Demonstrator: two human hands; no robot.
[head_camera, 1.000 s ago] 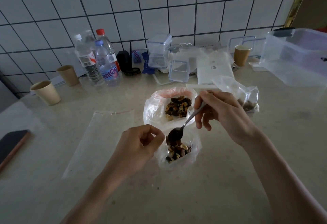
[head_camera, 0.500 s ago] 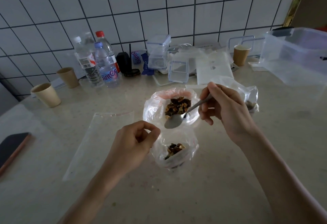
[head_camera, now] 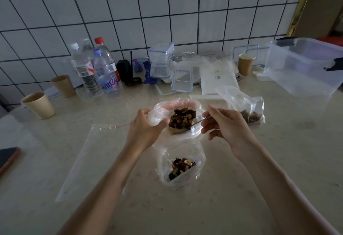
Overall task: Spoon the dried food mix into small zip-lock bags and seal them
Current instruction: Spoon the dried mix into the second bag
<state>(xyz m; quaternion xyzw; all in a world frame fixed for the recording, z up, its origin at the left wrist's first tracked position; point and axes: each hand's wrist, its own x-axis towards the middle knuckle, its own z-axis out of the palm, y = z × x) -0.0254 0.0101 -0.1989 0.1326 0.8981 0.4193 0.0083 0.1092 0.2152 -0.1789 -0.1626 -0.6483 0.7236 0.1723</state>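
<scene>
A person is working at a pale countertop [head_camera: 241,188] in front of a white tiled wall, seen from above over both forearms. In the centre of the frame, the left hand [head_camera: 143,131] is gripping the left rim of the large supply bag [head_camera: 157,116], its fingers curled around the plastic, probably to hold the mouth open and keep the bag from sliding. The right hand [head_camera: 224,125], just right of centre, is pinching the handle of a metal spoon [head_camera: 194,123] between thumb and fingers. The spoon bowl is dipping into the dried food mix [head_camera: 182,119], a dark heap of nuts and fruit inside that bag, so a fresh scoop seems to be under way.

Directly below, in the lower centre, a small zip-lock bag [head_camera: 199,162] is standing open and unheld, partly filled with the same mix. It is sitting just beside the supply bag, likely so each spoonful travels only a short way. It is not yet sealed.

To the left, an empty zip-lock bag [head_camera: 83,160] is lying flat, apparently waiting its turn. At centre right, another bag with mix [head_camera: 246,108] is resting behind the right hand; whether it is sealed cannot be told. Bottles, paper cups and clear containers are lining the wall at the back.
</scene>
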